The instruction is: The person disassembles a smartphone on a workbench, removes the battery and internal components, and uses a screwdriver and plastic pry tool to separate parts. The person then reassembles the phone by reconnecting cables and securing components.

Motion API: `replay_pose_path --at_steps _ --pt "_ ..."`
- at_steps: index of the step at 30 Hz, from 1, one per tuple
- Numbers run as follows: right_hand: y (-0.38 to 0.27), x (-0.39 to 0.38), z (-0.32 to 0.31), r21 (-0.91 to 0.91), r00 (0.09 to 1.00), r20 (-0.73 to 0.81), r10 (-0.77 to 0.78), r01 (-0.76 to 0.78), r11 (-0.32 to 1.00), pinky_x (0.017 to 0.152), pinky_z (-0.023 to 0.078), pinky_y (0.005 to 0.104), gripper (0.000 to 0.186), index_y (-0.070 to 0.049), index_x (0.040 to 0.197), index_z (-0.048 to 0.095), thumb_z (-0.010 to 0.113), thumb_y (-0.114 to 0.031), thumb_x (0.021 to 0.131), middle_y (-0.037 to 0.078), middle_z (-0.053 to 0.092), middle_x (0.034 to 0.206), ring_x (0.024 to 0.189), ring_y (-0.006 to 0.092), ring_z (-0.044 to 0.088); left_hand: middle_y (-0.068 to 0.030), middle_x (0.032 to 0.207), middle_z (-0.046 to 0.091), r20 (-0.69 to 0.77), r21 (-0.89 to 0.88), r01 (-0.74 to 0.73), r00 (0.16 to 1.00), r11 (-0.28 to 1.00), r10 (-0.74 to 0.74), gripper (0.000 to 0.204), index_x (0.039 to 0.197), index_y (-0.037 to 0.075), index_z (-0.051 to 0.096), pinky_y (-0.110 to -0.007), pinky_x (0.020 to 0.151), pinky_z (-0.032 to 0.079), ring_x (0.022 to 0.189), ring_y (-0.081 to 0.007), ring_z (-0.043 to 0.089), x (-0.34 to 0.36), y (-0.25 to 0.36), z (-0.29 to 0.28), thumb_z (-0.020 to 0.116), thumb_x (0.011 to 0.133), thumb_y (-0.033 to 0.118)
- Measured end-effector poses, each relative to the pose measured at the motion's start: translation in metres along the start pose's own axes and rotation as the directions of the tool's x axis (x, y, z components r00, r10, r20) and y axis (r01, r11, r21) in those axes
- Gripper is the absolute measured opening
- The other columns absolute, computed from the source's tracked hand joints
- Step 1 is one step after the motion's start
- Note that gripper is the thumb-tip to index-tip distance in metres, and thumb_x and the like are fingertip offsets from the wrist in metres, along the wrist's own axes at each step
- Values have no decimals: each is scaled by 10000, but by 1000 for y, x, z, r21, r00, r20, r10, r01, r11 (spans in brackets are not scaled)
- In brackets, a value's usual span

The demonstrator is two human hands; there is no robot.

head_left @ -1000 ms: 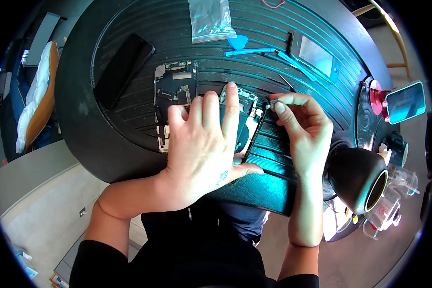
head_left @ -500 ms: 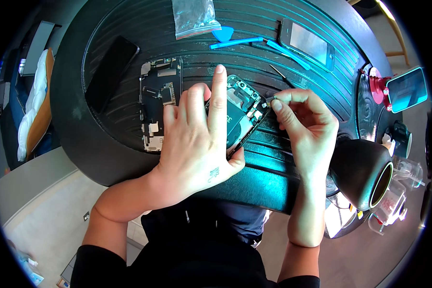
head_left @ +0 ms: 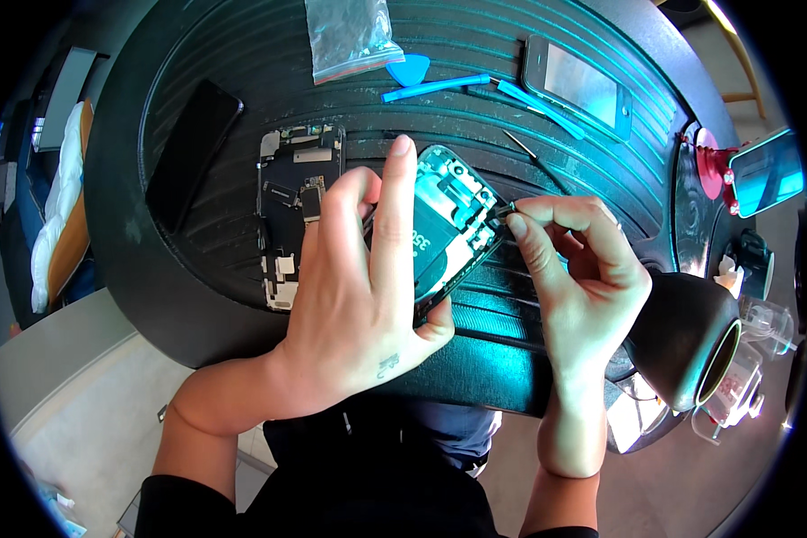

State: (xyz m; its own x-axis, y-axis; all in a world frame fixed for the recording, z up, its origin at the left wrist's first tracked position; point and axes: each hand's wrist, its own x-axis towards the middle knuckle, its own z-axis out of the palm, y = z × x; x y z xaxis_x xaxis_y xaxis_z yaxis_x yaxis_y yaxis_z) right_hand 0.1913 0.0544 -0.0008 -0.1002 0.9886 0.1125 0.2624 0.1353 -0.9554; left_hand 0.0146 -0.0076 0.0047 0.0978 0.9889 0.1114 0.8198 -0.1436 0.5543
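An opened phone body (head_left: 457,229), its internals and battery showing, lies tilted under my left hand (head_left: 350,296). That hand grips it, thumb at the lower edge and index finger stretched across it. At the body's upper right edge, my right hand (head_left: 583,287) pinches a small metallic part (head_left: 507,210), too small to name. A second opened phone section (head_left: 278,179) with a dark back and exposed boards lies to the left, partly hidden by my left hand. A thin metal tool (head_left: 529,154) lies just beyond my right fingers.
Farther out lie a dark phone (head_left: 193,157), plastic bag (head_left: 345,31), blue pick (head_left: 408,67), blue tools (head_left: 435,87) and older phone (head_left: 574,85). At right are a phone on a red stand (head_left: 762,179), black pot (head_left: 677,327), mug (head_left: 755,264) and clear plastic containers (head_left: 735,386).
The phone body has turned clockwise and more of it shows. My left index finger has shifted left across it. My right hand has moved slightly down and right, still pinching at its edge.
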Motion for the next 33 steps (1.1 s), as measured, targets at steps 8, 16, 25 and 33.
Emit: replay_pose_path --at_steps 8,16,25,33 --pt "-10 0 -2 -41 998 3 -66 66 997 576 426 206 148 11 889 720 785 84 777 56 678 856 617 64 524 -283 1352 291 -38 35 -66 997 997 67 1094 1506 -110 163 -463 1038 426 1230 -407 394 1 2 -6 804 643 90" --pt "-12 -3 -3 -56 994 14 -105 106 993 578 444 207 171 8 907 731 795 88 769 71 666 854 644 78 544 -310 1385 250 -49 87 -134 989 987 139 1025 1467 -161 189 -457 1021 451 1245 -406 391 0 0 -8 812 707 131" --pt "-13 -2 -2 -229 968 39 -249 251 940 566 458 224 226 20 916 737 801 115 720 75 630 826 647 128 569 -322 1413 273 -79 73 -148 985 986 154 1006 1456 -169 203 -452 1025 449 1246 -411 390 -1 -4 -5 802 705 128" --pt "-9 -1 -1 -257 935 45 -352 351 900 565 449 229 256 35 928 734 784 146 703 94 636 831 648 136 572 -309 1411 276 -62 59 -133 989 989 137 989 1457 -166 219 -442 1034 443 1251 -401 391 0 -2 -7 796 709 127"
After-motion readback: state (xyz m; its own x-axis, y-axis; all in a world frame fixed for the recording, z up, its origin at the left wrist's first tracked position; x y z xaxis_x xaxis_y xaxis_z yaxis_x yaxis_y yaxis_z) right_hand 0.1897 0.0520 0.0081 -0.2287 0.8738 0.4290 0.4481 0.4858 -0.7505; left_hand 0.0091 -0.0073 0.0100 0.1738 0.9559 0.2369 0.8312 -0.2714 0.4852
